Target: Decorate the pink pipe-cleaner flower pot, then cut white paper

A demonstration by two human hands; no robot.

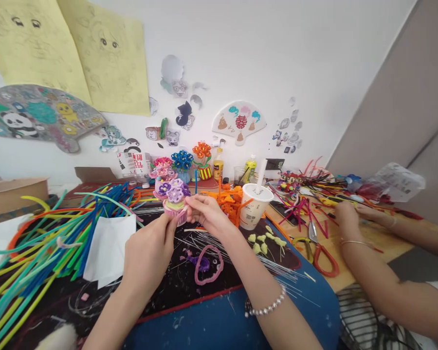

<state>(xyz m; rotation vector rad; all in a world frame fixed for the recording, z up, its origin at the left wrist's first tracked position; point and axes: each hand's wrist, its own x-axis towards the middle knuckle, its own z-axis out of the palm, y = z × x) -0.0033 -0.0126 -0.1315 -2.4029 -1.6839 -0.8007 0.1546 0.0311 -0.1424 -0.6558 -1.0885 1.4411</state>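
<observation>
Pipe-cleaner flower cupcake [175, 198]: fuzzy purple blossoms are crowning a ribbed pink cup; it is hovering above the black mat [175, 291], between both hands.
Pipe-cleaner bundle [47, 238]: long fuzzy stems in blue, green, yellow and orange are fanning across the table's left side.
White paper [109, 248]: a flat sheet is lying beside the bundle.
Left hand [149, 253]: fingers are curling closed, pinching the cupcake's base from below.
Right hand [209, 214]: fingertips are closing on the cupcake's right edge.
Pink loop [209, 265]: a bent fuzzy ring is lying on the mat.
Paper cup [254, 206]: white, with a straw, it is standing just right of the hands.
Co-worker's hand [346, 216]: it is resting among scattered stems.
</observation>
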